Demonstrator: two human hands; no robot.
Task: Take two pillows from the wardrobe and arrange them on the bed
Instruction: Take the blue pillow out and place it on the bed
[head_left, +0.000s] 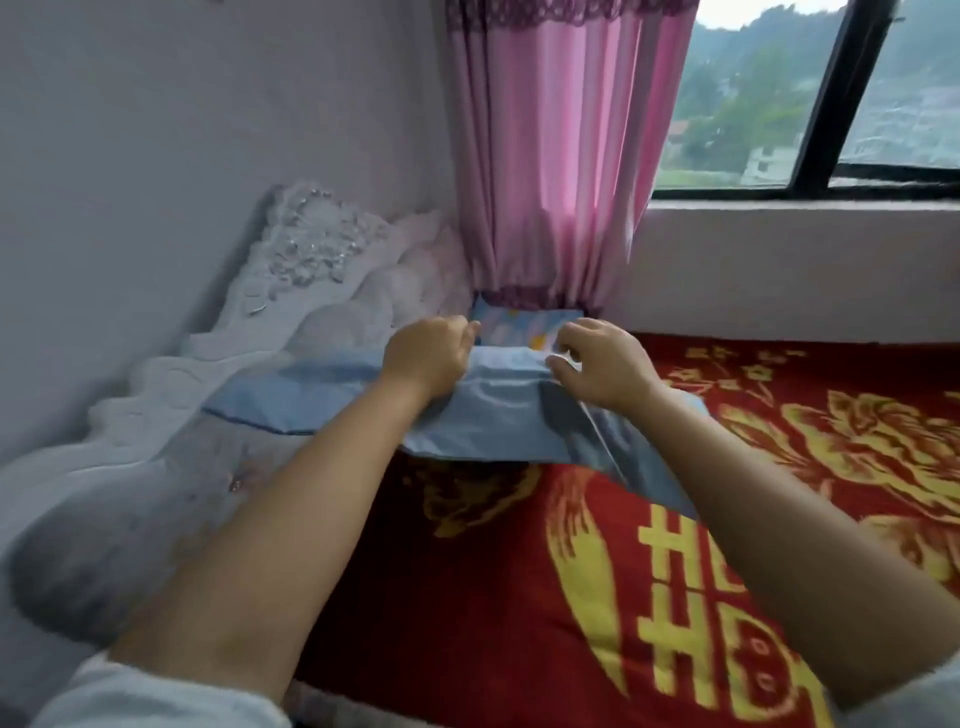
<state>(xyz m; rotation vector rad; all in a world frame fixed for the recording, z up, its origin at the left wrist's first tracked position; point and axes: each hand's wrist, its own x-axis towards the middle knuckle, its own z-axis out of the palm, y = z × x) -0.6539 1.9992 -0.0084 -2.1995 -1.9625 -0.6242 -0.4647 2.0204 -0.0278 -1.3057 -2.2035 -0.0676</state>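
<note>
A light blue pillow (498, 415) lies at the head of the bed (519, 571), partly lifted off the red and gold blanket. My left hand (428, 353) is closed on its far edge at the left. My right hand (597, 358) pinches the same edge at the right. Behind them, in the corner under the curtain, lies a second pillow (511, 325) with a pale blue patterned cover. Another blue strip (291, 395) runs to the left along the headboard; I cannot tell whether it belongs to the held pillow.
A white carved headboard (311, 270) stands against the left wall. A pink curtain (561, 156) hangs in the corner. A window (831, 104) with a dark frame and a sill runs along the right side of the bed.
</note>
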